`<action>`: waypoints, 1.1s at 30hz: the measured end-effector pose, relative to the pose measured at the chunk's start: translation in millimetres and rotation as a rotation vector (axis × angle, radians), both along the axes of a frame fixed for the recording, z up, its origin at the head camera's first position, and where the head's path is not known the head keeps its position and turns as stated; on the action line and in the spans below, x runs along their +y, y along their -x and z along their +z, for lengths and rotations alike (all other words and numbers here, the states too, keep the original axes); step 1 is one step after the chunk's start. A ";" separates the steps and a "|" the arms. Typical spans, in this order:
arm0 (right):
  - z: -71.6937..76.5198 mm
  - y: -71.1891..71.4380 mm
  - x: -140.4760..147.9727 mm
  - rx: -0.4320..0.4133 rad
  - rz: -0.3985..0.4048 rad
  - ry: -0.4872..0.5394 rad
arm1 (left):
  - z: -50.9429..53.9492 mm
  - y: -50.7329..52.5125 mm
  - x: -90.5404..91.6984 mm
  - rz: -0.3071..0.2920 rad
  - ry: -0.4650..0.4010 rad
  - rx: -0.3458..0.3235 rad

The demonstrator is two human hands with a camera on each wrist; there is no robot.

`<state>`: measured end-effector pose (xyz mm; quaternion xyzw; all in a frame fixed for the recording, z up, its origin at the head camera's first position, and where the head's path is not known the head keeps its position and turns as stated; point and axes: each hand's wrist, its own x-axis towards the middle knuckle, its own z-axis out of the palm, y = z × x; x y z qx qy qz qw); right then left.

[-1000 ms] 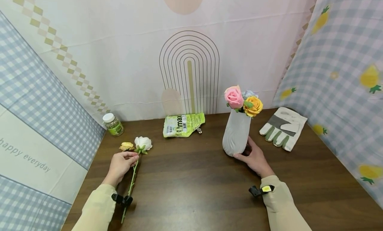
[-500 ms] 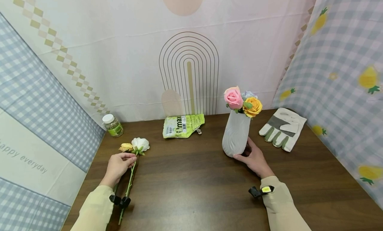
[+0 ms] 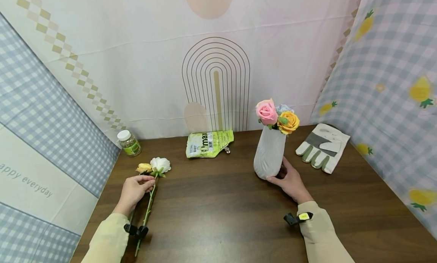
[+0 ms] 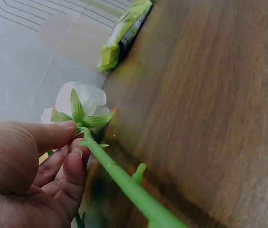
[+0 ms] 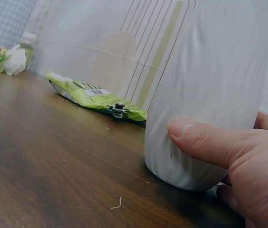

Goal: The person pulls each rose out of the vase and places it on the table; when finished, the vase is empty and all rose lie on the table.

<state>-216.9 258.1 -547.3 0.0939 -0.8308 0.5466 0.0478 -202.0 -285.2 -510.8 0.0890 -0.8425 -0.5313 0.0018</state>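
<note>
Between thumb and fingers, my left hand pinches the green stem of a white artificial rose just below its bloom. In the left wrist view the stem runs toward the camera, over the tabletop. A yellow flower lies right beside the white bloom, its stem partly hidden by the hand. On the right, my right hand grips a white ribbed vase low on its side, thumb in front. The vase stands upright with a pink rose, a yellow-orange rose and a pale blue flower in it.
A clear jar with a white lid stands at the back left. Near the back wall lies a green bag with a metal clip. A white and grey glove lies right of the vase. Patterned cloth hangs around the table.
The left hand and the white rose have shifted slightly left, closer to the yellow flower, then stayed nearly still. The right hand keeps its hold on the vase, with no visible movement.
</note>
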 end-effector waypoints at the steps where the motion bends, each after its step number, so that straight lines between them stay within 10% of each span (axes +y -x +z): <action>1: -0.1 -0.1 -0.2 0.000 0.000 -0.001 | 0.4 -0.5 -0.1 0.001 0.000 0.004; 8: -0.4 0.1 -1.5 -0.004 0.001 -0.004 | 11.6 -4.9 -2.8 0.013 0.155 0.106; 17: -0.3 0.7 -2.1 -0.005 0.000 -0.006 | 59.9 -7.2 12.0 0.016 0.298 0.334; 33: 23.7 -10.8 -6.6 -0.035 0.013 -0.029 | 132.4 4.2 171.5 -0.281 -0.019 0.509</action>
